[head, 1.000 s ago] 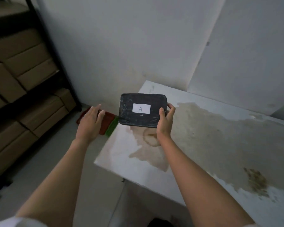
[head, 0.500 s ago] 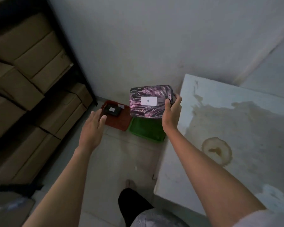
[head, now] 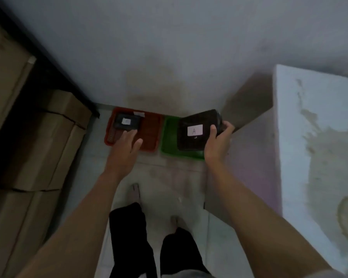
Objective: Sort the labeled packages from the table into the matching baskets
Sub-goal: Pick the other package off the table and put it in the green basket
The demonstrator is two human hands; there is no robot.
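- cardboard boxes [head: 38,137] are standing stacked at far left, beside the floor baskets.
- red basket [head: 151,141] is holding one dark package [head: 127,122]; its white label is too blurred to read.
- left hand [head: 125,151] is hovering over the red basket, fingers spread, gripping nothing.
- green basket [head: 169,141] is showing no contents where visible.
- package marked a [head: 197,133] is hanging above the green basket, pinched at its right edge by the right hand [head: 217,143].
- it is looking flat, light, film-wrapped, likely slippery; an edge grip with thumb on top is suiting it.
- stained table [head: 319,137] is standing at right.
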